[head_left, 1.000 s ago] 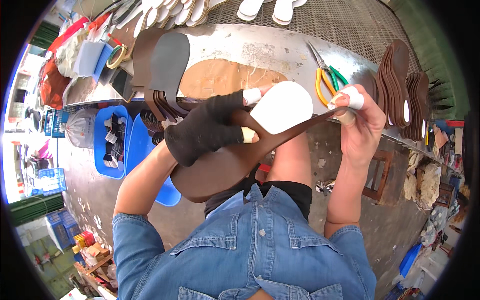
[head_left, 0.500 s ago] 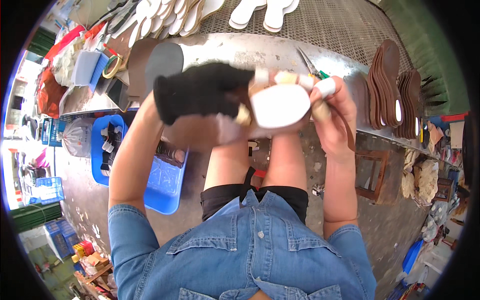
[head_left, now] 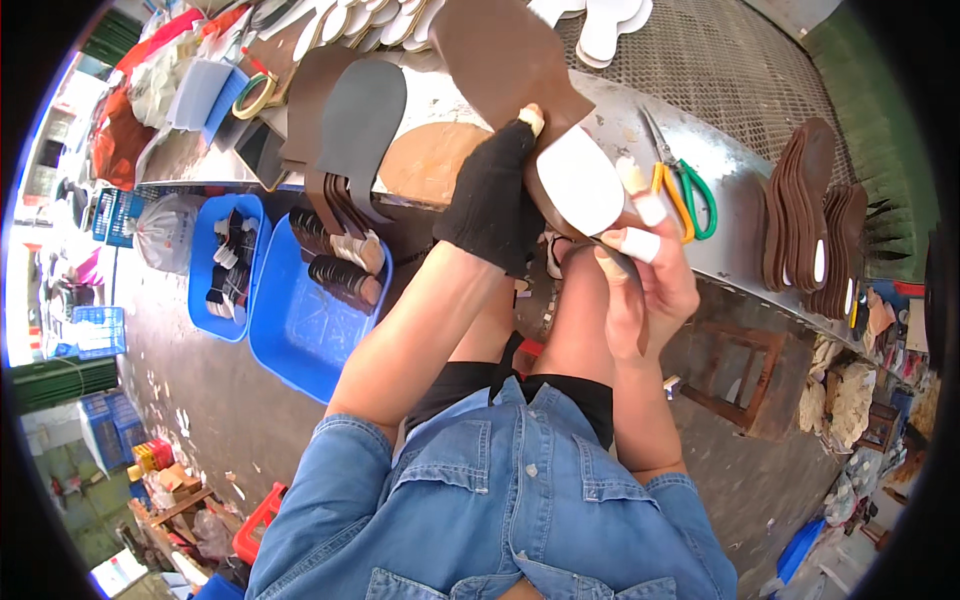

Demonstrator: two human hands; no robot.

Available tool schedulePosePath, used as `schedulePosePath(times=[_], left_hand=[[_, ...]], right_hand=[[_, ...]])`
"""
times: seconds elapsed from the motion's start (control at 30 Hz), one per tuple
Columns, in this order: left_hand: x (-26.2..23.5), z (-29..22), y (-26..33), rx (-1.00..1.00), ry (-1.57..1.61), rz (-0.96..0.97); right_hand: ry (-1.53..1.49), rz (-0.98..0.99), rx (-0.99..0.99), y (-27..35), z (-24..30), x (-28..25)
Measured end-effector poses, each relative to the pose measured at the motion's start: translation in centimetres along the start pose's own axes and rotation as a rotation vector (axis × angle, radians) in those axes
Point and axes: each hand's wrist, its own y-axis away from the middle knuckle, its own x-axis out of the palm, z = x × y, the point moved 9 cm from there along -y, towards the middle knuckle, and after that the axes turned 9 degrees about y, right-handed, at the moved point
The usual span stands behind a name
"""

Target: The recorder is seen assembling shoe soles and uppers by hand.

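In front of me is a brown shoe insole (head_left: 500, 60) with a white heel pad (head_left: 580, 182), tilted over the bench edge. My left hand (head_left: 492, 200), in a black glove with bare fingertips, is closed on its narrow middle; the thumb shows on top. At the heel end my right hand (head_left: 650, 265), with white tape on some fingers, pinches the rim beside the pad. Some of its fingers are hidden behind the insole. A narrow brown strip (head_left: 628, 300) runs down along the right palm. Scissors (head_left: 685, 200) with green and yellow handles lie just beyond that hand.
Left on the bench are a grey sole-shaped piece (head_left: 365, 115), a tan rounded board (head_left: 430, 165) and a tape roll (head_left: 254, 95). Stacked brown insoles (head_left: 800, 205) stand at right, white ones (head_left: 615, 25) on mesh behind. Blue bins (head_left: 310, 350) and a wooden stool (head_left: 735, 375) flank my legs.
The insole has swung from low and blurred to spread out over the bench, its wide end pointing away. My left hand has moved right; the right hand has come slightly down and nearer. The scissors are uncovered.
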Motion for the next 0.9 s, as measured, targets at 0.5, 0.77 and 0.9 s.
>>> schedulePosePath(times=[0.5,0.77,0.9], left_hand=[[1.1,-0.2,4.2,-0.160,-0.485,0.024],[0.1,0.2,4.5,-0.284,-0.565,0.112],[0.5,0.2,4.6,-0.194,-0.574,0.167]], right_hand=[[-0.168,0.225,0.201,-2.4,-0.2,0.2],[-0.061,-0.004,0.135,-2.8,-0.3,-3.0],[0.228,0.399,-0.256,-4.0,1.6,0.6]])
